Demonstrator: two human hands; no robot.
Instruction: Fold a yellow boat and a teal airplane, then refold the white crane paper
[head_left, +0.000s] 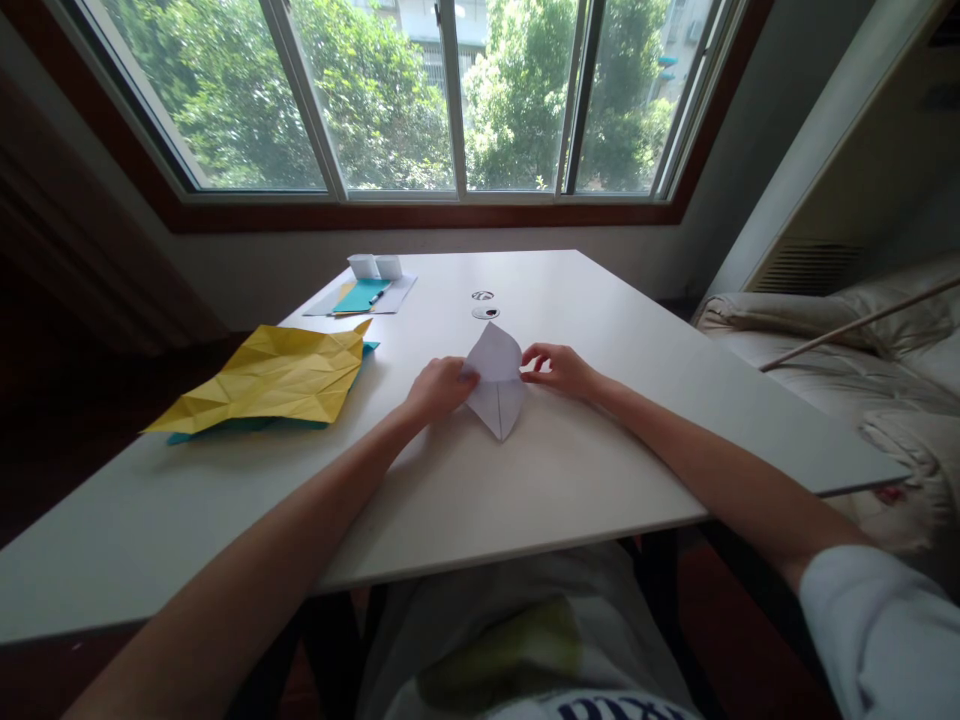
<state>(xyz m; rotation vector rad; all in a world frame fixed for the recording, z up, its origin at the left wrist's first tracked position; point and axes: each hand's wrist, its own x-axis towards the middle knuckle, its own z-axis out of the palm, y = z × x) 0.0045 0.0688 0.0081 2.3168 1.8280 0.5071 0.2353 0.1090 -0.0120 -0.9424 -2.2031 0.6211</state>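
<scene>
A white sheet of folded paper (496, 385) stands out over the middle of the table, diamond-shaped, with a crease down its lower half and a curved upper flap. My left hand (441, 388) pinches its left edge, the thumb lying on the front of the paper. At the opposite edge is my right hand (559, 371), its fingers curled and the fingertips touching or very close to the paper's right corner. Whether those fingertips grip the edge is too small to make out.
Creased yellow paper (277, 375) lies over teal paper (255, 426) on the left of the white table (600, 480). Farther back are two small white paper boxes (388, 267), a teal sheet (361, 296) and a pen (377, 297). A sofa (840, 340) stands at the right.
</scene>
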